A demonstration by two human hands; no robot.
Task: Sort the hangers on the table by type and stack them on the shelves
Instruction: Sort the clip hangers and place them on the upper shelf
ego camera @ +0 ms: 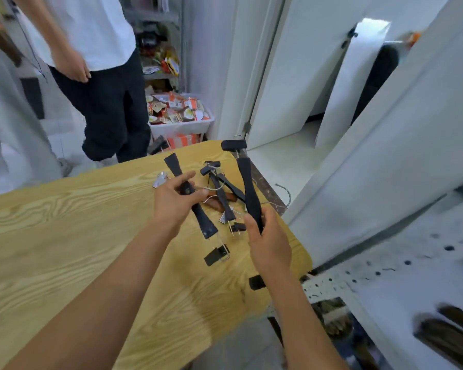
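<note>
A pale wood-grain table [64,222] was spread across the left of the view. Over its far right corner, the left hand [175,200] was curled round the middle of a flat black clip hanger [202,217], with the thumb laid on top. Just beside it, a small heap of black clip hangers [222,196] and one brown wooden hanger [230,196] could be seen on the table, their wire hooks tangled. Further right, the right hand [269,244] was closed round the lower end of a second long black clip hanger [247,182], held nearly upright. White perforated metal shelving [401,260] stood at the far right. The two held hangers would best be lifted slowly, so that no hook was snagged, then matched and stacked together.
</note>
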